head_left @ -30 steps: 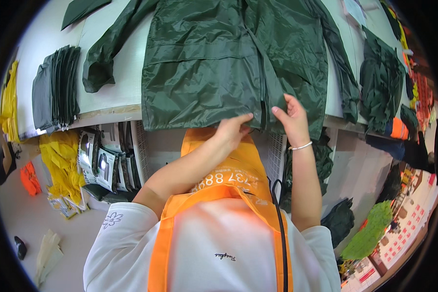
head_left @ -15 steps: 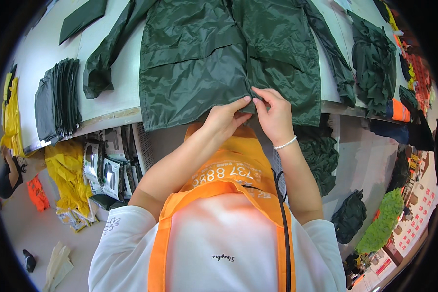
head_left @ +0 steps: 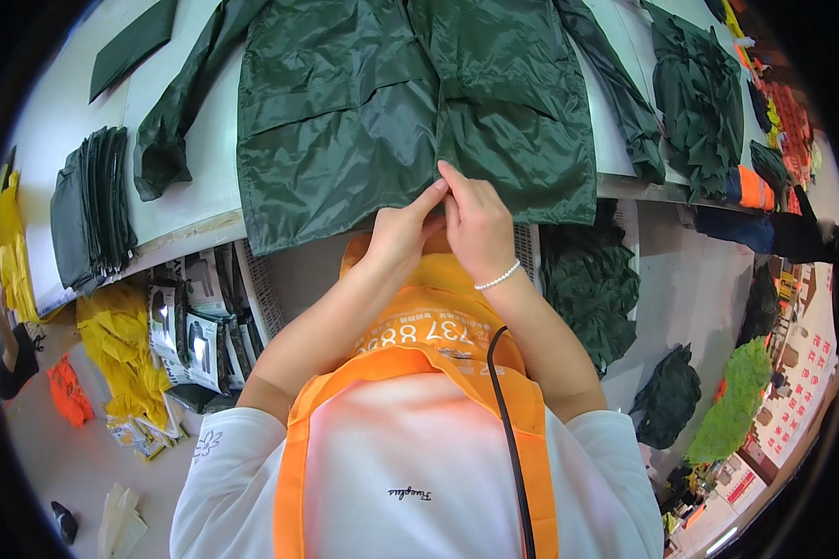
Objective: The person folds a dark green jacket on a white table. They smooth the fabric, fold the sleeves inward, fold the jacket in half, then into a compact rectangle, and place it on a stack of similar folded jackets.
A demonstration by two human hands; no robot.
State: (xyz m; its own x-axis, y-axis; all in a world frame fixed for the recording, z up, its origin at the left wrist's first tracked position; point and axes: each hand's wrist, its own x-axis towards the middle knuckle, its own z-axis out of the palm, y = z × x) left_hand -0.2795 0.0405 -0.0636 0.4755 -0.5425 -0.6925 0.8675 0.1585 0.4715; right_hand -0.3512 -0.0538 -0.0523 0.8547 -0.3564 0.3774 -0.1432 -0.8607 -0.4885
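A dark green raincoat jacket (head_left: 336,140) lies spread on the table, its sleeves out to both sides and its hem hanging over the front edge. At the bottom of its middle front opening, my two hands meet. My left hand (head_left: 401,233) pinches the cloth at the hem, thumb pointing up toward the opening. My right hand (head_left: 478,219), with a white bead bracelet (head_left: 499,276) at the wrist, is closed on the front edge just beside it. Whatever lies between the fingertips is too small to make out.
On the white table (head_left: 191,210), folded dark green garments (head_left: 93,205) stand at the left and a crumpled green pile (head_left: 701,98) at the right. Below are yellow garments (head_left: 126,349), packaged garments (head_left: 200,335) and bunched green cloth (head_left: 587,289). I wear an orange apron (head_left: 438,326).
My right hand's fingers have drawn closer together on the jacket's front edge, and both hands still meet there. The whole view has shifted, so things appear farther left.
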